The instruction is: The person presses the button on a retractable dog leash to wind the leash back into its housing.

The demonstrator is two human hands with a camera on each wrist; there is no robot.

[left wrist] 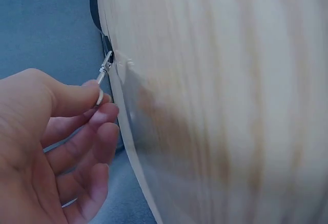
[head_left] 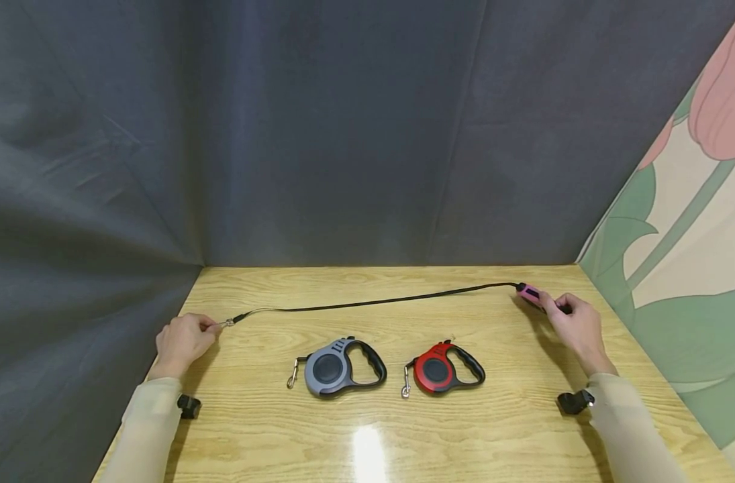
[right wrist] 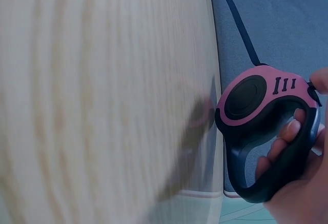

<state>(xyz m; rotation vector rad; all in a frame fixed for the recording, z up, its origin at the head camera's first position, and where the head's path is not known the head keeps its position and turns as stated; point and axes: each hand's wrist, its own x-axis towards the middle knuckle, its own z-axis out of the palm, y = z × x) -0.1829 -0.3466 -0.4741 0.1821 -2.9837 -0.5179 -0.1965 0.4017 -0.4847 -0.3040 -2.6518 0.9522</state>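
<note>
My right hand (head_left: 575,327) grips the black handle of a pink retractable dog leash (right wrist: 246,97), fingers through the loop and thumb near the button at its top. From its case a black strap (head_left: 367,303) stretches across to the far left. There my left hand (head_left: 184,341) pinches the metal snap hook (left wrist: 105,67) at the strap's end between thumb and finger. Between the hands, nearer the front, lie a grey retractable leash (head_left: 327,369) and a red retractable leash (head_left: 435,369), each with its hook to the left.
The wooden table (head_left: 282,436) meets a dark curtain (head_left: 343,134) at the back and left. On the right hangs a flower-patterned cloth (head_left: 675,235). Small black wrist cameras sit at both sleeves.
</note>
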